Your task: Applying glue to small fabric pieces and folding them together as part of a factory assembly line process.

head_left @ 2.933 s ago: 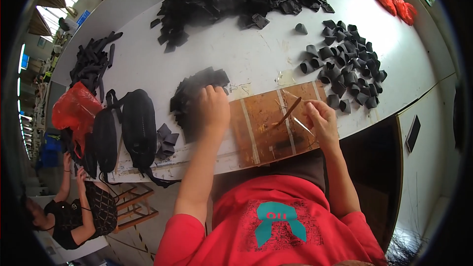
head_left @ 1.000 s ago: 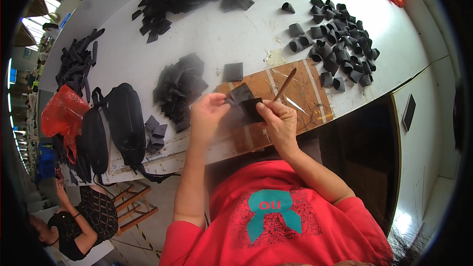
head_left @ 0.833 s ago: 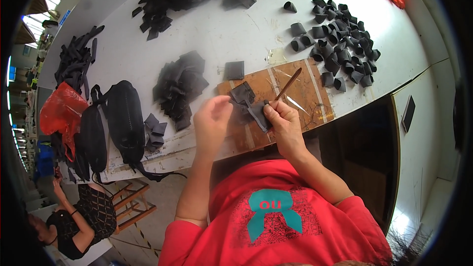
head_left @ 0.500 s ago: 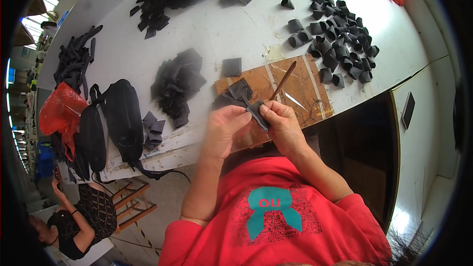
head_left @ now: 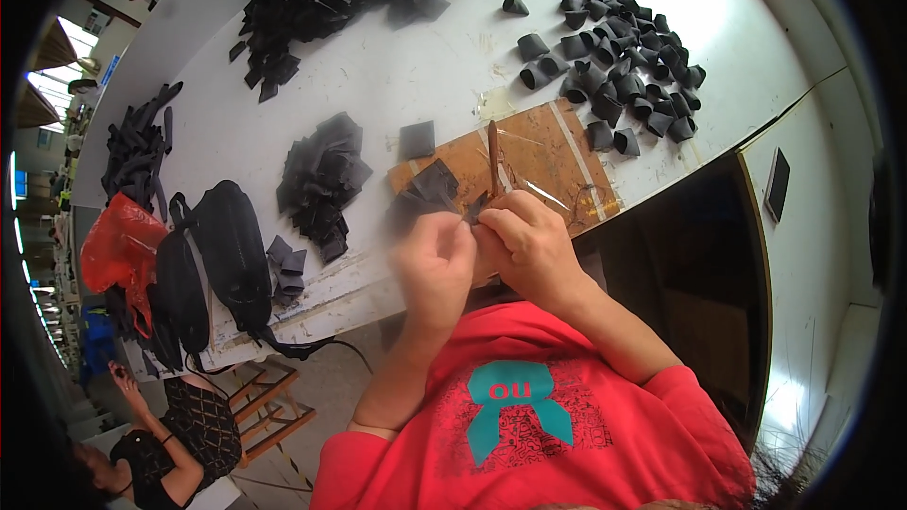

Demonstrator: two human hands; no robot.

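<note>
My left hand [head_left: 436, 250], partly blurred, has its fingertips pinched together at the edge of a small black fabric piece [head_left: 479, 208]. The fingers of my right hand [head_left: 529, 238] are closed on the same piece and cover most of it. A thin brown stick [head_left: 492, 156] points away from the right hand's fingers and seems to be held there; its lower end is hidden. Both hands are over the near edge of a brown board [head_left: 539, 137]. Flat black fabric pieces [head_left: 430, 187] lie on the board just beyond my left hand.
A single black square [head_left: 417, 140] lies by the board, with a stack of squares [head_left: 326, 175] to its left. Curled black loops [head_left: 633, 66] cover the far right. Black pouches [head_left: 231, 246] and a red bag [head_left: 123, 241] lie left. A person [head_left: 170, 439] sits lower left.
Both hands have turned and come closer together, hiding more of the fabric piece. The brown stick has swung from a rightward slant to nearly straight away from me. The view has shifted slightly.
</note>
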